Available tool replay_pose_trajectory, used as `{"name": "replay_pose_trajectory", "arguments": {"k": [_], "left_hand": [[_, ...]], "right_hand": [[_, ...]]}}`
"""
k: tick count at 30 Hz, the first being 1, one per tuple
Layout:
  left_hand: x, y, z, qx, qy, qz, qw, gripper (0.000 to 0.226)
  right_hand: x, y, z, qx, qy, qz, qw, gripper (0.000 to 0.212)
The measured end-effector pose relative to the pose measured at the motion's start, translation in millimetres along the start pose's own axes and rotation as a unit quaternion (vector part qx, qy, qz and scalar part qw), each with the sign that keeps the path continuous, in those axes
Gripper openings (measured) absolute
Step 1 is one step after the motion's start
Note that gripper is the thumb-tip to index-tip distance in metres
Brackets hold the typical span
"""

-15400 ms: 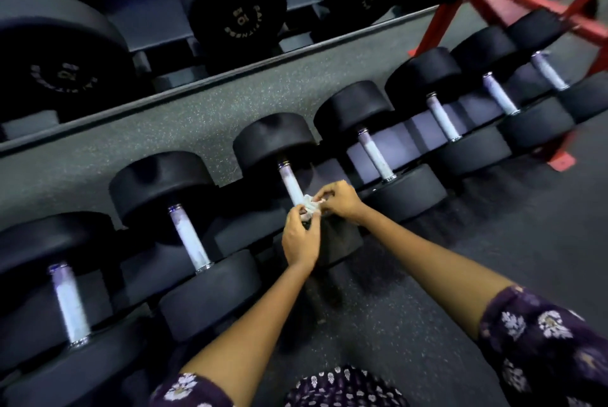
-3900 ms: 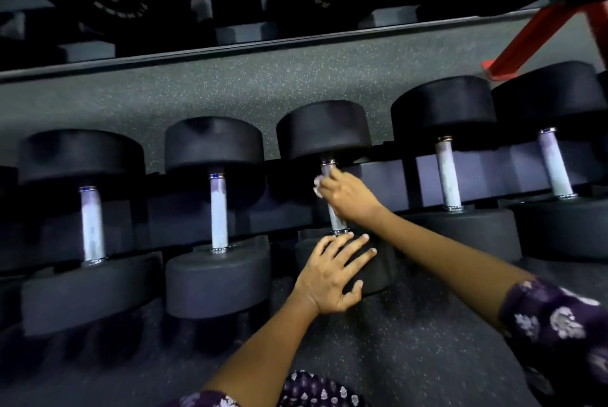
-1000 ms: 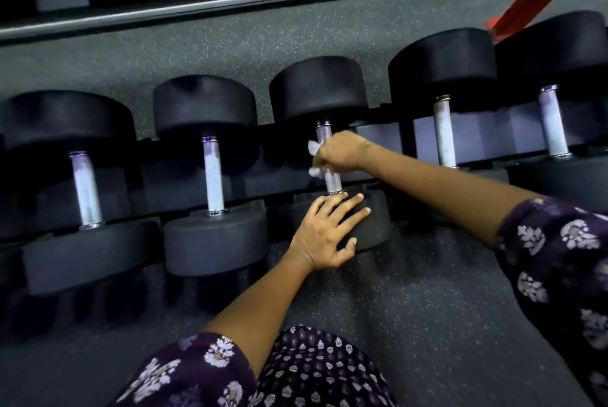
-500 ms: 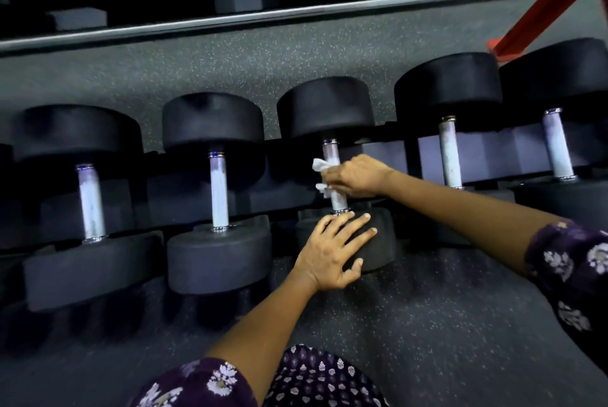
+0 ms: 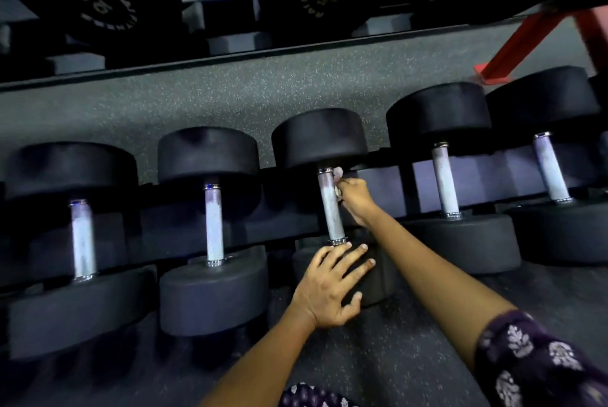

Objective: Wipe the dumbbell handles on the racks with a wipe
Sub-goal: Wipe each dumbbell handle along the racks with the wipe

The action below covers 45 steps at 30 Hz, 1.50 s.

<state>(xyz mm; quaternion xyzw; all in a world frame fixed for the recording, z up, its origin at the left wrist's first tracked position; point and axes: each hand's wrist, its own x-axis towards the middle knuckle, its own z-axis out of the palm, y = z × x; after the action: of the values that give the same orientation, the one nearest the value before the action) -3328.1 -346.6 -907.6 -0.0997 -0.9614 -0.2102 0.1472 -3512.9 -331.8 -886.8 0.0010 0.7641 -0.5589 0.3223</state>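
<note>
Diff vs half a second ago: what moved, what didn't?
The right hand, gripping the wipe, slid from the lower half of the middle dumbbell's handle toward its far end and now sits at the handle's right side. The left hand stayed flat on that dumbbell's near head. Same grip on the wipe; the neighbouring dumbbells stayed put.

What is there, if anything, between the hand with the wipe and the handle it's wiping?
Nothing visible. The right hand holds the wipe against the right side of the middle handle, near its top. The left hand rests flat on the near weight head, below the handle.
</note>
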Motion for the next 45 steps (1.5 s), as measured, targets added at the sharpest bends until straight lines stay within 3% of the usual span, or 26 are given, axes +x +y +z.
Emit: {"name": "replay_pose_trajectory", "arguments": {"k": [2,5,11,17,22,26,29,32,35,37,42,45], "left_hand": [[0.8,-1.2,0.2,0.002,0.004,0.001,1.000,0.053],[0.2,-1.9,1.5,0.011,0.019,0.004,1.000,0.053],[1.3,-1.4,0.4,0.005,0.014,0.003,1.000,0.053],[1.2,-0.4,-0.7,0.008,0.007,-0.002,1.000,0.053],[3.2,-0.6,-3.6,0.008,0.008,-0.002,1.000,0.053],[2.0,-0.7,-3.4,0.011,-0.002,-0.002,1.000,0.054],[2.2,0.4,-3.0,0.010,-0.002,-0.001,1.000,0.054],[3.6,0.0,-4.3,0.014,-0.003,-0.002,1.000,0.054],[3.5,0.1,-4.8,0.013,-0.007,-0.003,1.000,0.053],[2.6,-0.6,-3.7,0.014,-0.003,0.000,1.000,0.053],[3.1,0.1,-3.8,0.016,0.000,0.001,1.000,0.053],[4.2,0.2,-4.1,0.018,0.007,0.003,1.000,0.053]], "right_hand": [[15.0,-4.2,2.7,0.134,-0.055,0.070,0.987,0.027],[24.0,-3.3,-7.5,0.170,-0.127,0.119,0.970,0.027],[34.5,-5.3,-21.6,0.292,-0.110,0.141,0.940,0.036],[33.3,-3.1,-19.8,0.261,-0.160,0.151,0.940,0.034],[32.6,-10.7,-2.6,0.308,-0.108,0.115,0.938,0.032],[21.7,6.3,-4.7,0.188,-0.178,0.181,0.949,0.030],[7.0,21.7,-29.6,0.078,-0.260,0.240,0.932,0.033],[10.7,2.7,-29.5,0.196,-0.257,0.250,0.913,0.036],[19.6,-17.7,-16.3,0.295,-0.235,0.192,0.906,0.040],[13.0,-10.2,-15.2,0.271,-0.246,0.195,0.910,0.035],[-1.2,24.9,-32.5,0.086,-0.247,0.254,0.931,0.029],[9.7,-0.1,-25.9,0.196,-0.235,0.203,0.930,0.034]]}}
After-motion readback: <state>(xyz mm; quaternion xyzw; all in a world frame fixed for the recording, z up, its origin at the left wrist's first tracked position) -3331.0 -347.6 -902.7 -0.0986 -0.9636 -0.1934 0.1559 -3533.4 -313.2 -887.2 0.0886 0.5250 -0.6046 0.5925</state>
